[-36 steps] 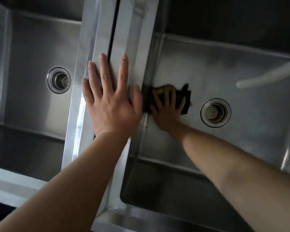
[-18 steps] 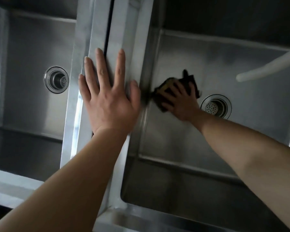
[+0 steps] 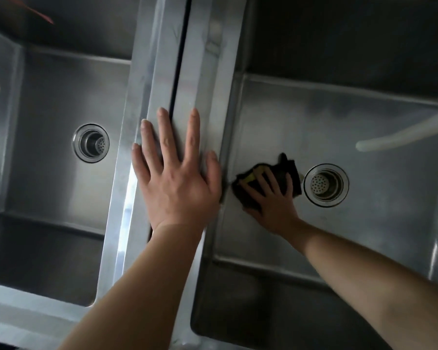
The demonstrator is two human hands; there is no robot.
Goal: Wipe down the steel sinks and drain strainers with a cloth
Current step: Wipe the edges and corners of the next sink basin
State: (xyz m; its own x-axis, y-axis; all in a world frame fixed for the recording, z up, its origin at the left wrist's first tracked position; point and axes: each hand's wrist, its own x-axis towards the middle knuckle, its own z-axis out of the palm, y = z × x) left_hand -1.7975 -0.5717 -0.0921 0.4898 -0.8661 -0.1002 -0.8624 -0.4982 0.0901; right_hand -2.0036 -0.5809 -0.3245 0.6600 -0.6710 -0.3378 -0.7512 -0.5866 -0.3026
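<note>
Two steel sinks lie side by side, the left sink (image 3: 48,102) and the right sink (image 3: 364,231), split by a steel divider (image 3: 167,59). My left hand (image 3: 175,183) rests flat on the divider, fingers spread. My right hand (image 3: 271,198) presses a dark cloth (image 3: 286,170) with a yellow patch onto the right sink's floor with straight fingers, close to its left wall. The right drain strainer (image 3: 326,185) sits just right of the cloth. The left drain strainer (image 3: 91,143) is uncovered in the left sink.
A white hose (image 3: 400,137) hangs into the right sink from the right side. A dark slit (image 3: 180,59) runs along the divider. The front rim (image 3: 23,309) crosses the lower left.
My right hand slid the cloth away from the left wall toward the strainer, then swung its fingers back to point at the wall. My left hand stays on the divider.
</note>
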